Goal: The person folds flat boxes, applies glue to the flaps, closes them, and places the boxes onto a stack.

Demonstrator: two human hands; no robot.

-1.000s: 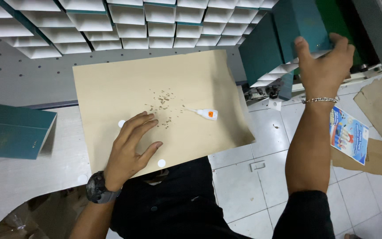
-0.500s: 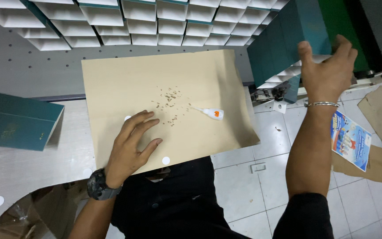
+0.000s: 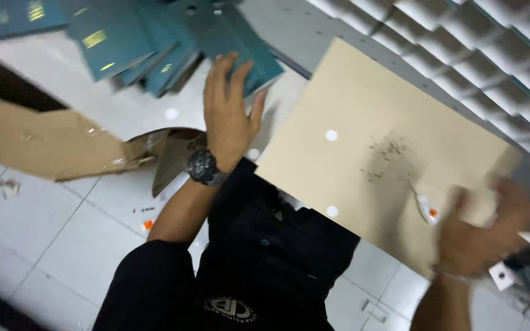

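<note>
Fingers of the left hand (image 3: 228, 116) were spread wide and flat, their tips on the nearest of the teal booklets (image 3: 240, 52) that lay fanned in a loose heap at the far side of the counter (image 3: 124, 110). None looked lifted yet, so by my reckoning the picking-up had only begun. The right hand (image 3: 480, 236) was too blurred to tell how its fingers stood; it was at the near edge of the tan board (image 3: 369, 153), just beside a small white tool with an orange tip (image 3: 427, 210). Dark specks (image 3: 387, 150) dotted the board, which lay bare otherwise. A torn strip of brown cardboard (image 3: 44, 144) hung off the counter's edge just left of the watch-wearing wrist, close enough to snag a booklet drawn back. White grid compartments (image 3: 492, 55) stood beyond the board.
</note>
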